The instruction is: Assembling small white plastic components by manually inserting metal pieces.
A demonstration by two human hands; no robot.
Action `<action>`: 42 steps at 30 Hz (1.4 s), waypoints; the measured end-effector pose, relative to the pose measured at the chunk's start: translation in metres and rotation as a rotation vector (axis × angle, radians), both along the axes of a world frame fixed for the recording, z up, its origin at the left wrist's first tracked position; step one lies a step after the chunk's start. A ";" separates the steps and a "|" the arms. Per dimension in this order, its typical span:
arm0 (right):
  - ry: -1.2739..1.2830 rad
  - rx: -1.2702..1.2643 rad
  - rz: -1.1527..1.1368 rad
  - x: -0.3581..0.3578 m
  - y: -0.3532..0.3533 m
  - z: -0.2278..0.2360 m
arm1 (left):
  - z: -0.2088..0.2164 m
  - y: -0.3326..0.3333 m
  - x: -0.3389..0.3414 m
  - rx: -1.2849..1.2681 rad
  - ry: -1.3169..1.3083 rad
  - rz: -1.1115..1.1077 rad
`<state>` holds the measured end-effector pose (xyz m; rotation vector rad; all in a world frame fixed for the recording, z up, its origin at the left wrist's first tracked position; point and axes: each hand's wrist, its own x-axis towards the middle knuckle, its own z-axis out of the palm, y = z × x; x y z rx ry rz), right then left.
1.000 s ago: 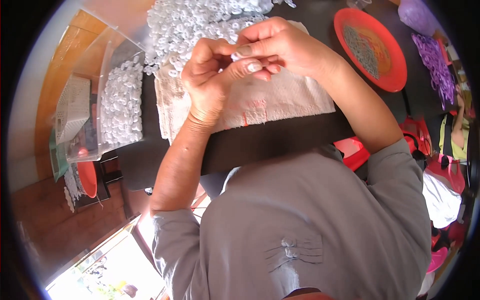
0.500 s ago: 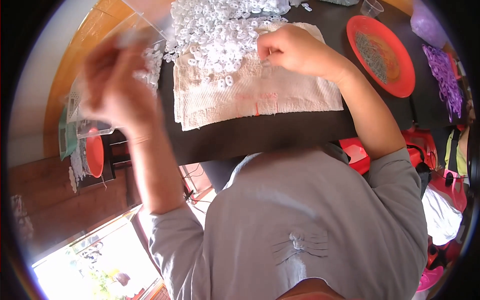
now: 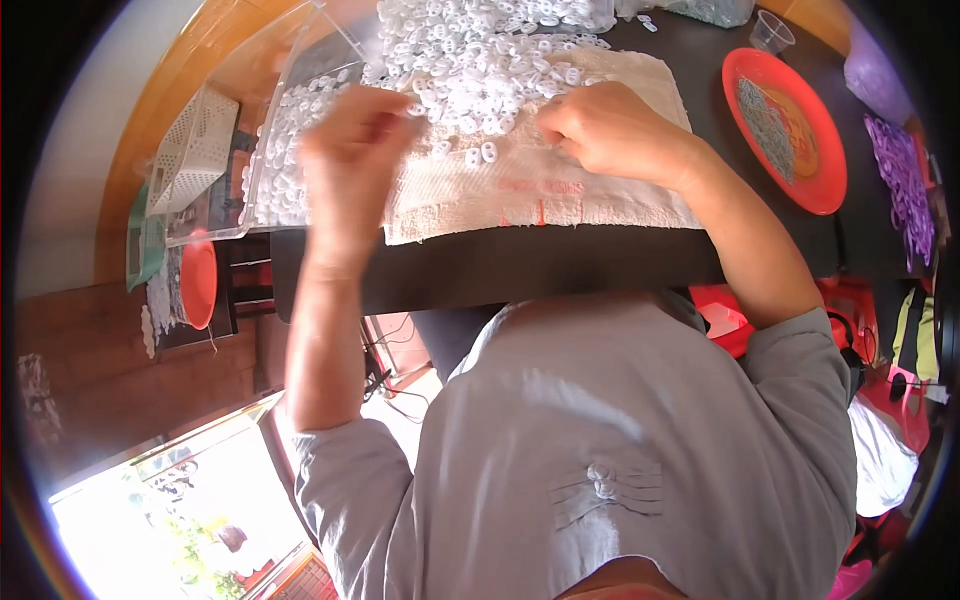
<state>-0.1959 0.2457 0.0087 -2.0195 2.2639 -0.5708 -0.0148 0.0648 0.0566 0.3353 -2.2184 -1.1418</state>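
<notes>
A heap of small white oval plastic pieces with holes (image 3: 480, 90) lies across the beige towel (image 3: 450, 205). My right hand (image 3: 620, 130) is closed at the heap's right edge, its thumb and fingers pinched together; whatever they hold is too small or hidden to name. Over the heap's left side hovers my left hand (image 3: 358, 140), smeared by motion, its fingers bent toward the pile. Two or three loose white pieces (image 3: 480, 154) sit apart on the towel, between the hands. Left of my left hand, a clear plastic bin (image 3: 215, 236) holds many more white pieces.
On the dark table's right stands a red oval plate (image 3: 825, 185) with thin grey metal bits. Purple strands (image 3: 900, 190) and a clear cup (image 3: 772, 33) are near it. A white perforated basket (image 3: 195, 150) and a red bowl (image 3: 199, 285) are at the far left.
My left hand has moved right, from over the clear bin to the left side of the heap. My right hand stays pinched near the heap's right edge. The view has shifted slightly.
</notes>
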 end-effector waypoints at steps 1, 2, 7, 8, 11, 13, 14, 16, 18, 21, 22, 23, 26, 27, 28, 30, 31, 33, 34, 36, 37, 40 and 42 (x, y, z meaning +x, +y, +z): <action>0.004 -0.002 0.010 0.001 -0.002 0.001 | -0.016 0.004 -0.005 -0.049 -0.046 -0.040; 0.005 0.046 0.005 0.001 -0.003 0.000 | -0.031 0.006 -0.011 -0.163 -0.081 -0.054; -0.011 0.003 0.000 -0.001 -0.002 -0.006 | -0.054 0.037 -0.021 -0.072 -0.195 -0.100; -0.040 -0.043 -0.002 -0.002 -0.001 -0.005 | -0.056 0.041 -0.021 -0.001 -0.214 -0.111; -0.066 -0.083 0.008 -0.005 0.001 -0.005 | -0.058 0.041 -0.026 0.083 -0.220 -0.094; -0.063 -0.077 0.021 -0.005 0.000 -0.005 | -0.059 0.040 -0.025 0.116 -0.246 -0.090; -0.064 -0.060 0.013 -0.005 -0.001 -0.006 | -0.059 0.039 -0.025 0.148 -0.270 -0.085; -0.065 -0.042 0.003 -0.006 -0.001 -0.009 | -0.057 0.042 -0.024 0.130 -0.266 -0.088; -0.040 -0.070 -0.004 -0.005 -0.002 -0.011 | -0.057 0.043 -0.021 0.115 -0.261 -0.086; -0.015 -0.028 -0.006 -0.005 -0.003 -0.010 | -0.058 0.043 -0.018 0.138 -0.245 -0.095; -0.013 -0.026 -0.005 -0.003 -0.002 -0.009 | -0.057 0.044 -0.017 0.135 -0.279 -0.101; -0.013 -0.024 0.005 -0.001 -0.002 -0.007 | -0.056 0.045 -0.015 0.133 -0.315 -0.109; 0.033 -0.001 0.008 0.002 -0.002 -0.008 | -0.055 0.048 -0.017 0.198 -0.316 -0.126; 0.078 0.019 0.002 0.002 -0.003 -0.009 | -0.056 0.049 -0.017 0.198 -0.315 -0.127; 0.079 0.019 0.001 0.003 -0.002 -0.009 | -0.056 0.049 -0.018 0.158 -0.323 -0.136; 0.184 0.002 -0.024 0.006 -0.003 -0.009 | -0.059 0.050 -0.018 0.118 -0.333 -0.140; 0.183 0.001 -0.023 0.003 -0.002 -0.009 | -0.060 0.050 -0.020 0.084 -0.285 -0.129; -0.071 -0.163 -0.006 -0.006 0.001 -0.007 | -0.063 0.050 -0.026 0.054 -0.235 -0.127; -0.069 -0.161 -0.010 -0.009 0.002 -0.004 | -0.063 0.049 -0.030 0.029 -0.212 -0.117; -0.039 -0.161 -0.036 -0.012 0.002 0.001 | -0.063 0.048 -0.036 0.006 -0.191 -0.105; -0.040 -0.159 -0.037 -0.012 0.002 0.001 | -0.063 0.048 -0.040 -0.116 -0.168 -0.133; -0.026 -0.237 -0.048 -0.017 0.003 0.002 | -0.059 0.058 -0.051 -0.300 -0.143 -0.151; -0.016 -0.274 -0.071 -0.021 0.005 0.001 | -0.059 0.061 -0.056 -0.364 -0.143 -0.143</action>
